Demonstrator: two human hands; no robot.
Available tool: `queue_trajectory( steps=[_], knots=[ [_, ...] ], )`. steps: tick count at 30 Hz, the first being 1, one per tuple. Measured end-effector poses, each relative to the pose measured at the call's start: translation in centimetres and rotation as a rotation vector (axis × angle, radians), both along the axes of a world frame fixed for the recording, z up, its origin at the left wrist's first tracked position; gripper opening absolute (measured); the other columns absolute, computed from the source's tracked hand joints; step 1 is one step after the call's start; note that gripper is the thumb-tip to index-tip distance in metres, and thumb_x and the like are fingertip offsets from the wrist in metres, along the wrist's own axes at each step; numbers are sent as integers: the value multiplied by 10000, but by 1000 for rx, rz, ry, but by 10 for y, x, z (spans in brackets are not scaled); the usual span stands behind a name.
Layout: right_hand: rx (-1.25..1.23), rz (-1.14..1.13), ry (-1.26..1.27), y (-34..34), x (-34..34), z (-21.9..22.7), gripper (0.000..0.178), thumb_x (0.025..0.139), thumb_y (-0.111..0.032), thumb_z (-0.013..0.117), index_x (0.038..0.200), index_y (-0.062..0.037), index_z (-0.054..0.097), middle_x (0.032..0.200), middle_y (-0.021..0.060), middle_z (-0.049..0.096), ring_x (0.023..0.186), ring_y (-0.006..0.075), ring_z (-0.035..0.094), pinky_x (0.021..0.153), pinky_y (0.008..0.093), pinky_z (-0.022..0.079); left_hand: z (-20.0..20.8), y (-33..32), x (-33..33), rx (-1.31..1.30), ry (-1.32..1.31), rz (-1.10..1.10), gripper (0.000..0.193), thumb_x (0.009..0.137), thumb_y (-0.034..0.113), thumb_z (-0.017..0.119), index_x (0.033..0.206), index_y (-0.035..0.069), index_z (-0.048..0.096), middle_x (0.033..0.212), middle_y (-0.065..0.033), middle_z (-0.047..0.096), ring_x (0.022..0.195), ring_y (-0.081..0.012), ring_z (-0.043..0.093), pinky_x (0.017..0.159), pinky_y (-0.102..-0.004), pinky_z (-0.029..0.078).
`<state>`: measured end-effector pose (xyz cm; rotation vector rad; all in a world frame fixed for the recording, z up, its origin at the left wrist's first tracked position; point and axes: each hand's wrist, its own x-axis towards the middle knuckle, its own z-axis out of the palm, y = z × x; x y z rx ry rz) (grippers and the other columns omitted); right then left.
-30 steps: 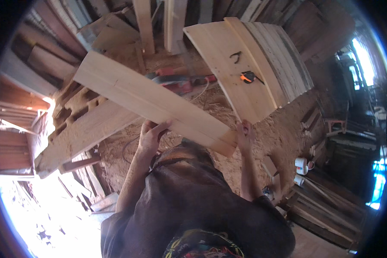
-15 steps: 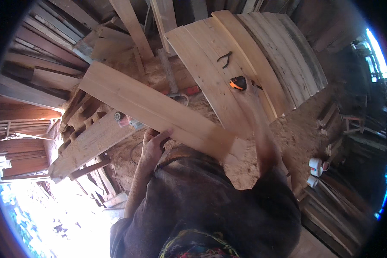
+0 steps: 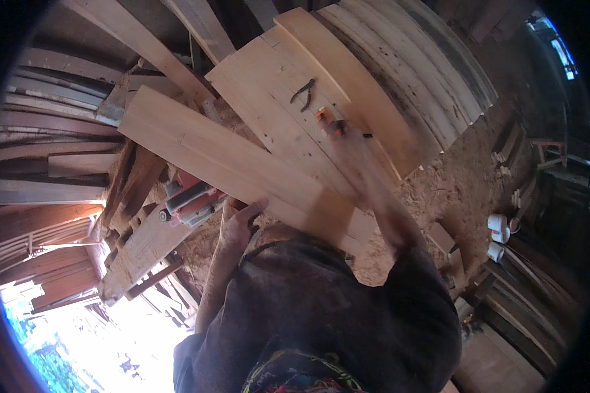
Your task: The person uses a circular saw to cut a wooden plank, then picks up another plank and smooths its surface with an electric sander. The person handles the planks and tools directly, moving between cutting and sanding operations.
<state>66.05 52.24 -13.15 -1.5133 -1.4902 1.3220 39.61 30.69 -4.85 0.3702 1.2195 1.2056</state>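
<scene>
My left hand (image 3: 241, 219) grips the near edge of a long pale wooden board (image 3: 196, 141), its thumb lying on the top face and its other fingers hidden underneath. The board slants across in front of my body. Farther off, my right hand (image 3: 349, 141) is closed around an orange and black tape measure (image 3: 322, 115), just above a panel of side-by-side planks (image 3: 275, 78). Motion smears that hand a little. Left of the tape measure, a black V-shaped hand tool (image 3: 303, 93), which looks like pliers, lies on the panel.
Under the board's near edge sits a red and grey power tool (image 3: 189, 202) on a thick plank (image 3: 137, 245). A raised curved-looking plank (image 3: 347, 65) crosses the panel. Sawdust (image 3: 452, 190) covers the ground at right, near white containers (image 3: 497, 229). Stacked lumber (image 3: 52, 124) lines the left.
My right hand has shifted left with the tape measure, closer to the pliers-like tool. My left hand keeps its grip on the board. The whole view has turned slightly, uncovering more of the power tool.
</scene>
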Motion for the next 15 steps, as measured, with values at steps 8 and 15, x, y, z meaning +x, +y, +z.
queue_trajectory(
  steps=[8, 15],
  knots=[
    [440, -644, 836, 61, 120, 131, 611, 1027, -637, 521, 1185, -56, 622, 914, 67, 686, 781, 200, 666, 713, 399, 545, -4, 8, 4, 3, -26, -34, 435, 907, 13, 767, 1320, -6, 631, 1224, -125, 722, 1170, -256, 695, 1037, -410, 563],
    [21, -100, 280, 70, 93, 125, 723, 1004, -608, 613, 1384, 4, 566, 1193, 197, 724, 1069, 314, 723, 909, 440, 563, -6, 22, 6, -20, -34, -22, 473, 895, 14, 788, 1337, 2, 621, 1224, -116, 721, 1158, -246, 700, 1015, -413, 579]
  ],
)
